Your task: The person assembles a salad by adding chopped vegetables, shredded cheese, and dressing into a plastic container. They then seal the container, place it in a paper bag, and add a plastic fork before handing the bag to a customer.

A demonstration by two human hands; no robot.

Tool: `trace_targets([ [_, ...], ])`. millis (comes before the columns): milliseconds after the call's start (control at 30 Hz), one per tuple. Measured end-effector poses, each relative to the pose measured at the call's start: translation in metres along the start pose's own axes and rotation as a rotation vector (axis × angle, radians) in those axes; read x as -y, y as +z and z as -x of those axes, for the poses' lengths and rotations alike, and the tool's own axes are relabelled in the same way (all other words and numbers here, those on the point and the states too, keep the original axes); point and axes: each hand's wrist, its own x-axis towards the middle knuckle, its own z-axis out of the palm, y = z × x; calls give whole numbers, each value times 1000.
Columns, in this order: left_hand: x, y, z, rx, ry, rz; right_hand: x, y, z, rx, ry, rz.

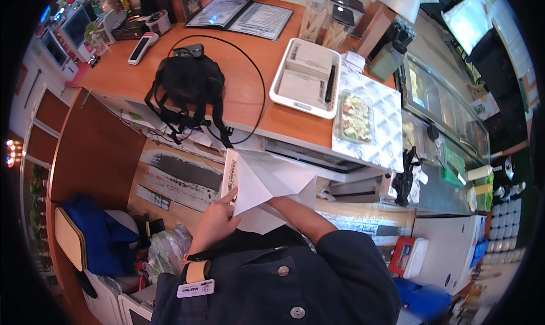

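A white paper bag (267,180), with printing along its left side, is held in front of my body below the counter edge. My left hand (217,218) grips the bag's lower left edge between thumb and fingers. My right forearm (304,216) reaches behind the bag's front panel, apparently inside its mouth, so the right hand and its fingers are hidden. On the counter ahead, a clear container of salad (356,119) rests on white patterned paper (383,120). To its left stands a white tray (301,105) of stacked brown napkins and a black pen.
A black strapped bag (190,81) with a looping cable lies on the wooden counter (244,52). Behind are an open menu (239,18), a card terminal (143,48) and jars of wrapped sticks (339,27). A glass-topped prep station (448,106) is at right, a blue-draped chair (93,234) at left.
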Motion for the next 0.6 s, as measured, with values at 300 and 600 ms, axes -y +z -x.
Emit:
trace_targets([
  [300,26,3,-10,-367,-55,-99,-73,-271,130,-358,334,-971],
  [600,-59,-61,-55,60,245,-219,-266,-308,83,-599,907,-553],
])
